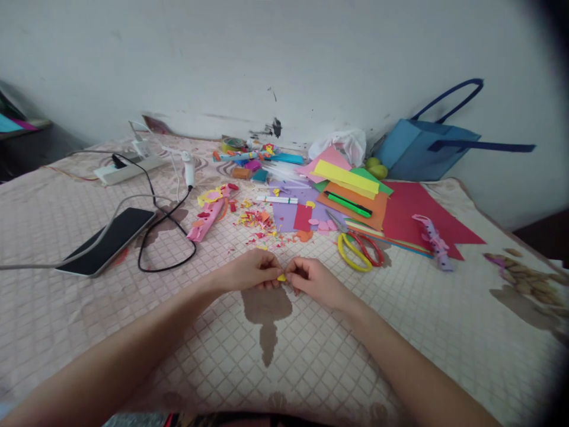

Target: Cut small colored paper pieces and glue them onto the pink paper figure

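Between my fingertips, low over the patterned tablecloth, is a small yellow paper piece. My left hand pinches it from the left, thumb against the fingers. My right hand is closed too, its thumb and finger meeting at the piece's right edge. Just beyond my hands lie colourful paper scraps. To the right of them rest scissors with one yellow and one red handle loop. A pink paper strip figure with yellow and red bits lies to the left.
Coloured paper sheets spread at the right, with a green cutter on top. A blue bag stands behind. At the left are a black tablet-like device, a cable and a power strip. Peanuts lie far right.
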The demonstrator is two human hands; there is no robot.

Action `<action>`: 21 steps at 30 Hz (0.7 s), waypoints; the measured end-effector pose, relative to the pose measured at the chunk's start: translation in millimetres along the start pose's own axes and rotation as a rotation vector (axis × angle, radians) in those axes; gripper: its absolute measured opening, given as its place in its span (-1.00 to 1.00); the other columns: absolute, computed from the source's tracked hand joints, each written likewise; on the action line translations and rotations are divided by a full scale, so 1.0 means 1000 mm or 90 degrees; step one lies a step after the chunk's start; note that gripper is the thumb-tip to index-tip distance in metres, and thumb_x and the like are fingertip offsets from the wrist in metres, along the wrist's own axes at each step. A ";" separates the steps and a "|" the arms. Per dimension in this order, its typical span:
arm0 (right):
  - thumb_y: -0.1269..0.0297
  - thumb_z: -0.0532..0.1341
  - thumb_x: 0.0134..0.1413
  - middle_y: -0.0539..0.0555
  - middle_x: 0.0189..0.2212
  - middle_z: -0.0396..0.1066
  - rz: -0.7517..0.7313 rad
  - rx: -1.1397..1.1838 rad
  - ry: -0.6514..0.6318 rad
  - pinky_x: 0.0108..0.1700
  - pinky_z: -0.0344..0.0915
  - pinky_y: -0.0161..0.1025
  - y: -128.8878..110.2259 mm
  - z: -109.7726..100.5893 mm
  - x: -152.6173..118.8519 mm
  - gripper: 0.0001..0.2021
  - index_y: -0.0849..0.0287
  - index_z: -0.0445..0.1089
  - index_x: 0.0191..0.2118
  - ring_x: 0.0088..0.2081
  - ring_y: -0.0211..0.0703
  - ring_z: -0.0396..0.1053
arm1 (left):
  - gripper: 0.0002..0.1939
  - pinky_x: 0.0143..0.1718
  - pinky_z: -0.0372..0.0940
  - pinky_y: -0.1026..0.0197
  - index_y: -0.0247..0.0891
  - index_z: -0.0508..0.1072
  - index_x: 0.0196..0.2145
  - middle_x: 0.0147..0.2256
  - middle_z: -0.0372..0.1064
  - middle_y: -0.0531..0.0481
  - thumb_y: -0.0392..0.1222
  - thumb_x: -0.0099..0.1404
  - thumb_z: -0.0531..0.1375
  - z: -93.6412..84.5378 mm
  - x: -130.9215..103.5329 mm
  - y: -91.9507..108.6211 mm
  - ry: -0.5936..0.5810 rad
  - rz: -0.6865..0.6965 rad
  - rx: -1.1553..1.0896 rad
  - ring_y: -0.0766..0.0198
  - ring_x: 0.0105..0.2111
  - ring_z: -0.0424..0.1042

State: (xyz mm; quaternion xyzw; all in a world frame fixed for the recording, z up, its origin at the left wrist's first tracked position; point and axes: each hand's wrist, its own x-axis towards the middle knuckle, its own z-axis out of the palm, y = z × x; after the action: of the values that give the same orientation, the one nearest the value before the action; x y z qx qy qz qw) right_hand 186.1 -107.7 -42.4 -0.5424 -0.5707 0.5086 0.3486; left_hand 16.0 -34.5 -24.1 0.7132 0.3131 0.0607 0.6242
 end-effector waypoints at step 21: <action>0.22 0.17 0.01 -0.10 -0.63 0.22 0.036 0.042 -0.022 -0.66 0.03 -0.43 -0.003 -0.004 0.000 -0.84 0.21 0.28 -0.43 -0.64 -0.40 0.14 | -0.78 -0.54 0.23 0.35 -0.33 0.34 -0.43 -0.55 0.34 0.05 -0.08 0.15 0.13 0.000 0.000 0.001 0.013 0.008 0.003 0.38 -0.55 0.34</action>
State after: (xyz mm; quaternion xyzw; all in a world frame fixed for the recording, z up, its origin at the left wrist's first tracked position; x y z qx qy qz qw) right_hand 188.8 -107.0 -38.9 -0.5380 -0.5440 0.5456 0.3419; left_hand 16.3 -34.1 -23.6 0.7159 0.3149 0.0713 0.6191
